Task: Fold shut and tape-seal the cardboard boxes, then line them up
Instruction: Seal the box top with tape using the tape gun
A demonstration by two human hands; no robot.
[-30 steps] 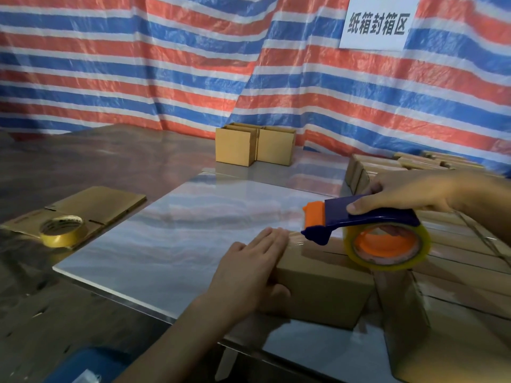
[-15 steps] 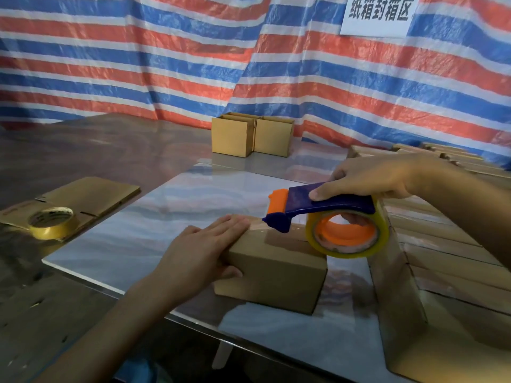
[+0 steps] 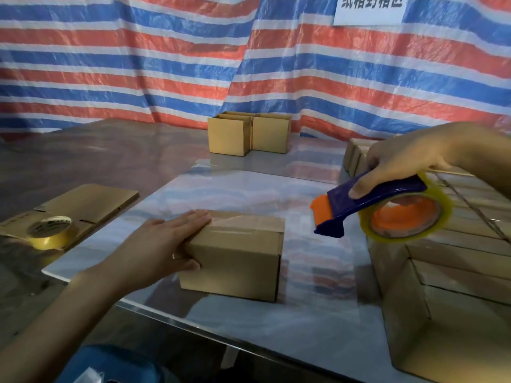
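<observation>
The cardboard box (image 3: pixel 235 258) sits folded shut, near and central on the glossy board (image 3: pixel 249 189). A shiny tape strip (image 3: pixel 235 220) runs along its matte top, so sealing looks done. The left hand (image 3: pixel 163 244) presses flat-fingered on its left edge. To the right, clear of it, the right hand (image 3: pixel 401 158) grips the blue-and-orange tape dispenser (image 3: pixel 387 205). Lining up with the two far boxes (image 3: pixel 249 136) seems left.

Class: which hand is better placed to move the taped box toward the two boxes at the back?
Left. The left hand rests on the box, fingers flat on top, thumb on its near side. The right hand grips the tape dispenser, held off to the box's right.
</observation>
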